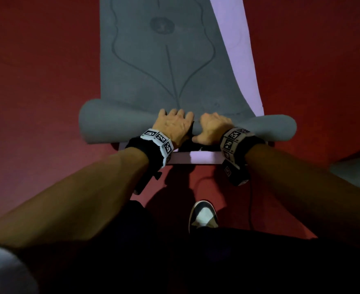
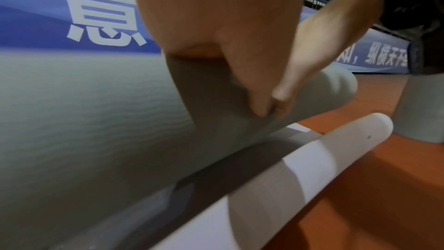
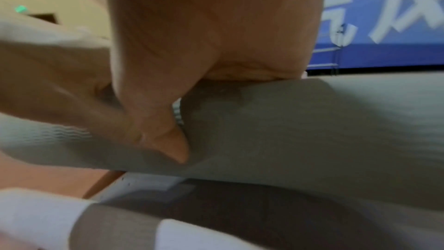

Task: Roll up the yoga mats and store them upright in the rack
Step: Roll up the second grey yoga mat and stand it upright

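The left hand (image 1: 174, 126) lies over the top of the rolled part of a grey yoga mat (image 1: 157, 66), fingers draped forward over the curve and thumb tucked against the near side, so it grips the roll from above. The right hand (image 1: 212, 129) sits just beside it, nearly touching, knuckles up, fingers curled over the far side of the roll and the thumb (image 3: 165, 140) pressing into the near face; it too grasps the roll. In the left wrist view both thumbs meet on the grey surface, tips close together.

Both hands are at the middle of the roll, which runs crosswise in front of the person and sticks out well past each wrist. Beyond the fingers the unrolled stretch of the grey mat runs away flat, printed with a dark line pattern.

Under it lies a lilac yoga mat (image 1: 241, 66), showing as a strip along the right edge and as a near edge just below the wrists. Both mats rest on a red floor (image 1: 37, 81). A black-and-white shoe (image 1: 203, 215) stands on the floor nearer the person. A blue banner (image 2: 72, 7) with white characters stands behind.
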`<state>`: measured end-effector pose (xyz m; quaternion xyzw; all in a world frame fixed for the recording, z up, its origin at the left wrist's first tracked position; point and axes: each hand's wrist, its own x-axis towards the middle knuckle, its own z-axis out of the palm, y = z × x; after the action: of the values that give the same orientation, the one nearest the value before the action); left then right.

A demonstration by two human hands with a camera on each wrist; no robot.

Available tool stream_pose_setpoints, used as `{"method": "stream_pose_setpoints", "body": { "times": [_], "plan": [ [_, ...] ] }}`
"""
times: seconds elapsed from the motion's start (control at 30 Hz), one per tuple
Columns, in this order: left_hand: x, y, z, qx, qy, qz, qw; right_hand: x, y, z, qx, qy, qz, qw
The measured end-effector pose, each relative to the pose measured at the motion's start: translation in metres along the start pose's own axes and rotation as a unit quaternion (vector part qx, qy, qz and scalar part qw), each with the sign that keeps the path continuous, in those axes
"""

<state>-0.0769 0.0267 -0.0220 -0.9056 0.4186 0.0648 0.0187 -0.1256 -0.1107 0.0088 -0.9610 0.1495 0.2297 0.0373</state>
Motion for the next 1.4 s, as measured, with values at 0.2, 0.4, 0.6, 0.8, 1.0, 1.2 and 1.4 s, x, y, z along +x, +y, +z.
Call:
{"method": "stream_pose_setpoints", "body": {
  "times": [0.2, 0.4, 0.6, 0.8, 1.0, 1.2, 1.4],
  "plan": [
    [0.003, -0.007, 0.001, -0.023, -0.086, -0.029, 0.996, -0.01, -0.004, 0.025, -0.017, 0.093, -0.066, 0.993],
    [0.002, -0.004, 0.002, -0.063, -0.114, -0.062, 0.99, -0.012, -0.002, 0.027, -0.074, 0.113, -0.086, 0.987],
    [-0.001, 0.006, 0.003, 0.021, -0.029, -0.008, 0.999, 0.002, 0.004, 0.01, -0.036, 0.002, -0.031, 0.999],
    [0.005, -0.006, -0.004, -0.067, -0.115, -0.057, 0.989, -0.002, 0.005, 0.024, -0.09, 0.11, -0.123, 0.982],
    [0.002, -0.007, -0.004, -0.075, -0.131, -0.053, 0.987, -0.009, 0.003, 0.026, -0.074, 0.109, -0.122, 0.984],
    [0.002, -0.006, -0.007, 0.01, -0.071, -0.029, 0.997, 0.008, -0.004, -0.004, -0.027, -0.047, -0.062, 0.997],
    [-0.006, -0.029, -0.001, -0.07, -0.133, -0.073, 0.986, 0.001, -0.007, 0.028, -0.081, 0.063, -0.163, 0.981]
  ]
}}
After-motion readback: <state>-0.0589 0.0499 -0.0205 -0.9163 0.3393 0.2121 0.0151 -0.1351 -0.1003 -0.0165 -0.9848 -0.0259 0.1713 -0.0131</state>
